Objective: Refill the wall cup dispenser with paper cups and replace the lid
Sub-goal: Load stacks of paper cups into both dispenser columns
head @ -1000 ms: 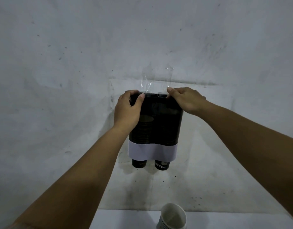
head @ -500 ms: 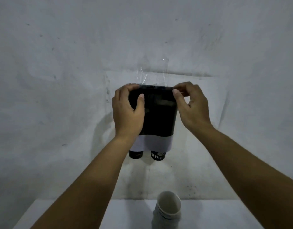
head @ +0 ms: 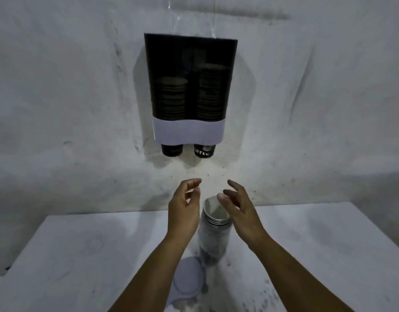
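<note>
Hiding part of the lid (head: pixel 187 281) at lower centre, the left forearm is crossing it; left hand (head: pixel 184 207) and right hand (head: pixel 239 207), loosely spread and empty, are flanking the cup stack (head: pixel 214 230).

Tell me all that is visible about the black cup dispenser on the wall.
The cup dispenser is a dark, see-through box fixed upright on the white wall, with a white band across its bottom. Inside stand two cup stacks; the right one is taller. One dark cup bottom sticks out below each column. Neither hand touches it.
</note>
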